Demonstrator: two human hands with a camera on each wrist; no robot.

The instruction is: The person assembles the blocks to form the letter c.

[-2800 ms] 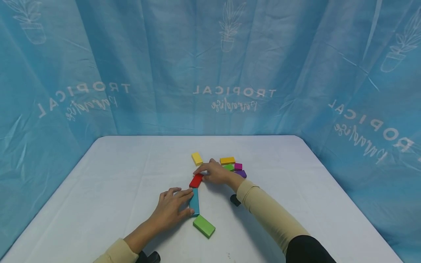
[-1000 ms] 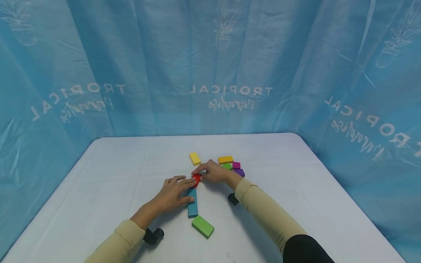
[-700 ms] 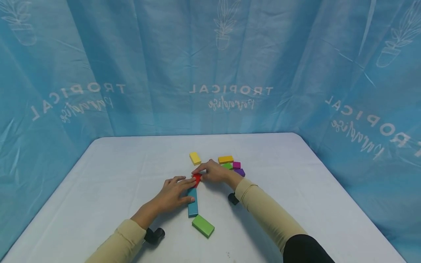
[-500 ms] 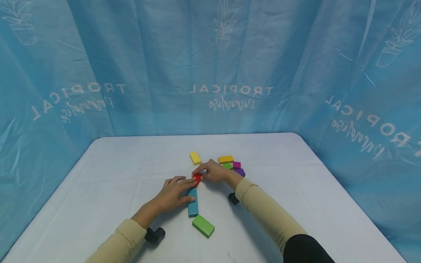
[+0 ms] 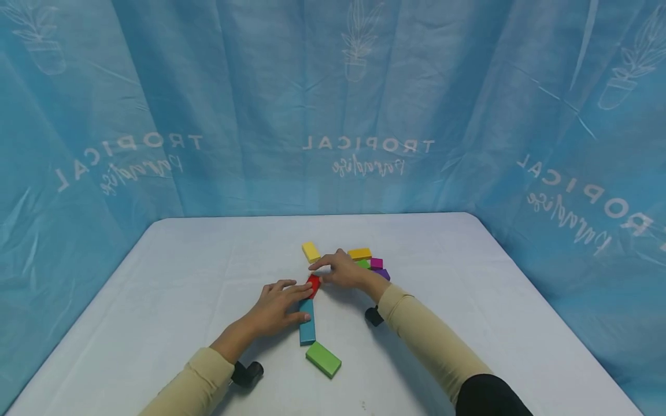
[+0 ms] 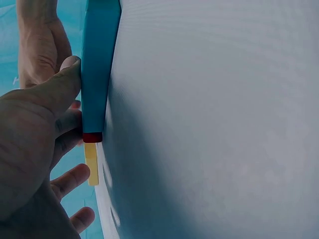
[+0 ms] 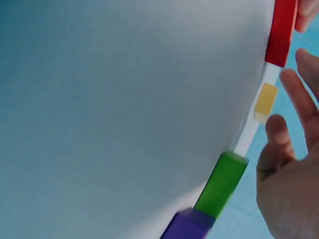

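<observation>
My left hand (image 5: pixel 276 309) lies with extended fingers on the red block (image 5: pixel 314 283), its thumb on the blue block (image 5: pixel 307 329). In the left wrist view, the thumb and fingers of my left hand (image 6: pixel 30 124) touch the face of the blue block (image 6: pixel 97 64); the red block (image 6: pixel 92 137) shows just past its end. My right hand (image 5: pixel 343 270) hovers at the far end of the red block. The right wrist view shows a gap between my right hand (image 7: pixel 294 194) and the red block (image 7: pixel 282 35), with nothing between its fingers. Blue and red blocks meet end to end.
A green block (image 5: pixel 324 359) lies at an angle by the blue block's near end. Beyond the right hand are a yellow block (image 5: pixel 311 252), an orange-yellow block (image 5: pixel 359 254), a smaller green block (image 5: pixel 363 264), a magenta block (image 5: pixel 377 263) and a purple block (image 5: pixel 383 274).
Since the oldest frame, my left hand has slid forward from the blue block so its fingers rest on the red one. My right hand has just come slightly away from the red block.
</observation>
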